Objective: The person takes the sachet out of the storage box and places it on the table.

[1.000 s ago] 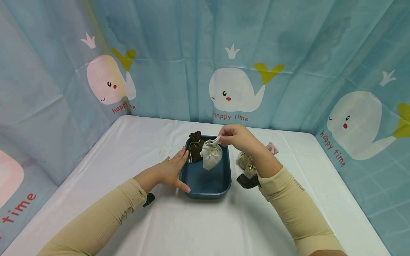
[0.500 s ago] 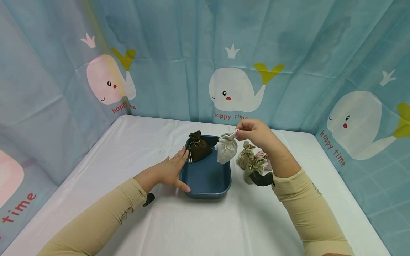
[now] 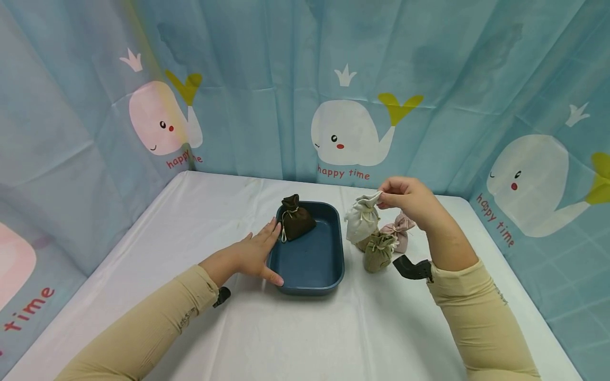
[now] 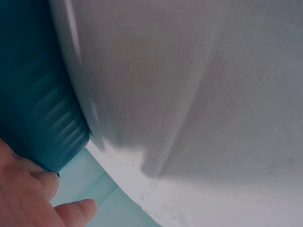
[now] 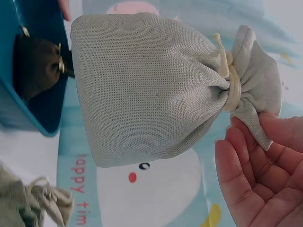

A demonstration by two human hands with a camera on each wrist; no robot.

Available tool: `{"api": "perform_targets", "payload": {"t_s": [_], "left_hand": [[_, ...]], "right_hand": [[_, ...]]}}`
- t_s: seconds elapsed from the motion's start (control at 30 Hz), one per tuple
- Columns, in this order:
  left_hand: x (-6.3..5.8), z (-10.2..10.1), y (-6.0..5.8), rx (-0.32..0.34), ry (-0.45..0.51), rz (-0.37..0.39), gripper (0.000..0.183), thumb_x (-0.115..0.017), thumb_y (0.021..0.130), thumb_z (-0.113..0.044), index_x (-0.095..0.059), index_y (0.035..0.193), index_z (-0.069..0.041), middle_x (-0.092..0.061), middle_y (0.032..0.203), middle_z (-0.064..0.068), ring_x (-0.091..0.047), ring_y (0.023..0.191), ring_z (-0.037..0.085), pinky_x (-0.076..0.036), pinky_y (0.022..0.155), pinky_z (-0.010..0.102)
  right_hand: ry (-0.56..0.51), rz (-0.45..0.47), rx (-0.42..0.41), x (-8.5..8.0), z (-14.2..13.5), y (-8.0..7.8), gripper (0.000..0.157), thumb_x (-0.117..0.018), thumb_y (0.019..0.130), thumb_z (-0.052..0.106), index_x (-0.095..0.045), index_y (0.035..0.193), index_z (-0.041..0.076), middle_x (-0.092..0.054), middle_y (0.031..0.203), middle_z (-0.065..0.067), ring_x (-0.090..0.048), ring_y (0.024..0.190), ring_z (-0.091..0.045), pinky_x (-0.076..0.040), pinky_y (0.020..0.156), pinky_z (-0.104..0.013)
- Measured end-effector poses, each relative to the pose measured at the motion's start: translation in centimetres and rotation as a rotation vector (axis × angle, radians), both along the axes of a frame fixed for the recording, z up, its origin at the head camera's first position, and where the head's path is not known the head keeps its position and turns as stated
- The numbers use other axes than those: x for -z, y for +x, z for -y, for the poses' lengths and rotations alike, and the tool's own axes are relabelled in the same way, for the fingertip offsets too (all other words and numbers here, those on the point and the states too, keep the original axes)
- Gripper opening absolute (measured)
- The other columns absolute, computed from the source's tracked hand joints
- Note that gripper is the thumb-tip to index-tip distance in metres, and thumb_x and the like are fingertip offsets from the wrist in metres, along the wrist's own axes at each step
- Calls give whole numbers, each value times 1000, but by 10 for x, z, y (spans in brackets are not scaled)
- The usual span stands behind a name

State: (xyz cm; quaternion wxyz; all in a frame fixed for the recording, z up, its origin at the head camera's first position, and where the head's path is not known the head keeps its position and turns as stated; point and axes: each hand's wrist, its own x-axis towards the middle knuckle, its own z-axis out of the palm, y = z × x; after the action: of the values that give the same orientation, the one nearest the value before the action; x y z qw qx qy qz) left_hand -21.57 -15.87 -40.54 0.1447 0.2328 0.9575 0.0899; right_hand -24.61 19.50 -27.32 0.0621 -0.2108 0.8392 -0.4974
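A pale grey drawstring pouch (image 3: 361,220) hangs from my right hand (image 3: 411,200), which pinches its gathered top between thumb and fingers. In the right wrist view the pouch (image 5: 147,90) fills the middle, its cord tied round the neck. My left hand (image 3: 254,254) rests with straight, spread fingers along the left rim of a blue tray (image 3: 310,290). Inside that tray, at the back left, sits a dark brown drawstring pouch (image 3: 298,222). Olive pouches (image 3: 379,255) and a pink pouch (image 3: 401,230) stand below and beside the hanging one, right of the tray.
A white cloth (image 3: 229,338) covers the table. Behind and at both sides hangs a blue curtain (image 3: 267,106) printed with whales. A black wrist camera mount (image 3: 412,268) juts out by the right sleeve, close to the olive pouches.
My right hand has carried the pale grey pouch rightward, from over the tray to above the other pouches. The left hand and tray have stayed put.
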Motion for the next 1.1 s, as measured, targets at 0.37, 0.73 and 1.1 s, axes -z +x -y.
{"api": "perform_targets", "payload": {"t_s": [0.37,0.73,1.1], "left_hand": [[-3,-1,1,12,-5,5,133,-63,58,-76,10,146,-7,17,151,11,5,140,23,-14,104,59],[-6,-1,3,11,1,6,133,-64,58,-75,9,146,-6,16,151,11,4,140,24,-13,104,59],[-6,-2,4,20,3,-9,132,-64,59,-74,7,146,-6,14,152,13,3,140,25,-13,103,61]], "right_hand": [[-55,-64,5,1,-30,5,12,-53,92,5,-58,91,-6,-62,82,6,-63,79,-15,-50,75,-23],[-67,-91,53,2,-59,12,10,-53,92,5,-60,89,-3,-64,81,7,-64,77,-12,-50,73,-20],[-17,-55,107,12,-92,17,9,-53,92,5,-61,90,-1,-64,81,9,-64,75,-10,-50,71,-18]]}}
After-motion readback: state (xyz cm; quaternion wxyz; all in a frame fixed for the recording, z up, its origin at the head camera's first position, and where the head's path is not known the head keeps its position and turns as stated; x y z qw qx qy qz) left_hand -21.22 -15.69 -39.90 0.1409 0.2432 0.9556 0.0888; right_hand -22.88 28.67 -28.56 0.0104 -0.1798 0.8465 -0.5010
